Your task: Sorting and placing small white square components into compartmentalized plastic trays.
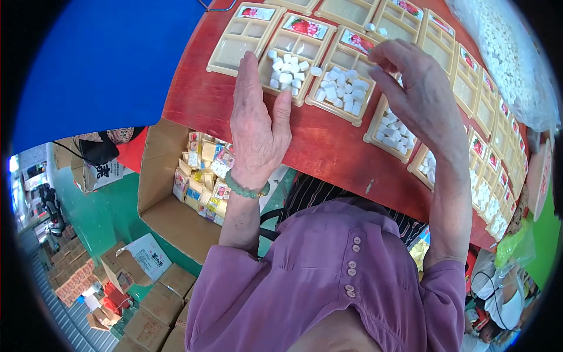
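Observation:
Cream plastic compartment trays with strawberry-printed cards stand in rows on a red table. My left hand [257, 126] is held flat and open, fingers stretched and thumb apart, at the left side of a tray [280, 43] whose large compartment holds white marshmallow-like pieces [286, 71]. Above the neighbouring trays hovers my right hand [417, 88], its fingers bent but apart from the thumb, with nothing visible between them. Near its fingertips is another filled tray [346, 56], its white pieces [343, 89] heaped in the large compartment. One loose piece [316, 71] rests between these two trays.
A large clear bag of white pieces [507, 64] lies at the far right. Below the table's left edge, an open cardboard box [176, 226] contains several packed trays [205, 182]. More filled trays [392, 134] continue rightward along the red table [322, 146]. Blue sheeting [105, 64] lies at left.

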`<act>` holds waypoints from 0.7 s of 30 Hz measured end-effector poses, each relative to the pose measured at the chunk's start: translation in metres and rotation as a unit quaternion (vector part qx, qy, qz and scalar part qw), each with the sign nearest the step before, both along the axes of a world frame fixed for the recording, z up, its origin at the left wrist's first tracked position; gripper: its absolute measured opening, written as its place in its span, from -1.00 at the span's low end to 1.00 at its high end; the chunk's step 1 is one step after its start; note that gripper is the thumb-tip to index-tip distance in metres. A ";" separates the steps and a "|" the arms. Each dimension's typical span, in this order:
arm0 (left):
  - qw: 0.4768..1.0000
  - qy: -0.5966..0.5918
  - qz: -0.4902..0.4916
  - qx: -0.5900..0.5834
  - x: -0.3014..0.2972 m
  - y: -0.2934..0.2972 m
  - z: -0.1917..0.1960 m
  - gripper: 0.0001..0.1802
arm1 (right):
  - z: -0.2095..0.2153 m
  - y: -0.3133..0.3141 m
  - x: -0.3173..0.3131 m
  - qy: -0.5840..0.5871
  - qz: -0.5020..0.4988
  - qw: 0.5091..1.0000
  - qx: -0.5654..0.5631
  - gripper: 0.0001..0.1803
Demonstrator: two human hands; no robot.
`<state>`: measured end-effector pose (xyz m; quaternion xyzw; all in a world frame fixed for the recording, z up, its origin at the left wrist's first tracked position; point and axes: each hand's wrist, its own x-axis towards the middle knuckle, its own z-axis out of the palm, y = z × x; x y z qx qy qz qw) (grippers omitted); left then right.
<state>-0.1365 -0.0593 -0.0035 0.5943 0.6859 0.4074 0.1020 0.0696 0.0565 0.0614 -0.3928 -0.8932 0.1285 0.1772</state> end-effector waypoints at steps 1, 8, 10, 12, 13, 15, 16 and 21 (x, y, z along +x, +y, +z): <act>1.000 0.006 -0.006 0.007 0.000 0.000 0.000 -0.28 | 0.005 0.001 -0.005 0.069 0.012 0.997 -0.041 -0.88; 0.994 0.107 -0.029 0.018 0.006 0.007 0.001 -0.31 | -0.020 0.007 -0.060 0.067 0.111 0.992 0.013 -0.83; 0.990 0.139 -0.032 0.019 0.005 0.007 0.000 -0.33 | -0.017 0.006 -0.061 0.084 0.123 0.989 0.005 -0.80; 0.985 0.170 -0.037 0.020 0.005 0.006 -0.001 -0.35 | -0.013 0.006 -0.055 0.131 0.119 0.984 -0.011 -0.79; 0.984 0.175 -0.021 0.003 0.005 0.005 -0.001 -0.35 | -0.012 0.008 -0.048 0.128 0.117 0.985 -0.010 -0.79; 0.984 0.178 -0.006 -0.014 0.004 0.004 -0.002 -0.35 | -0.011 0.009 -0.036 0.054 0.111 0.990 -0.069 -0.78; 0.987 0.158 0.000 -0.001 0.004 0.003 -0.003 -0.35 | -0.011 0.009 -0.035 0.053 0.111 0.990 -0.069 -0.78; 0.993 0.102 0.040 0.042 0.006 0.002 -0.007 -0.31 | -0.025 0.005 -0.041 0.058 0.112 0.992 0.002 -0.81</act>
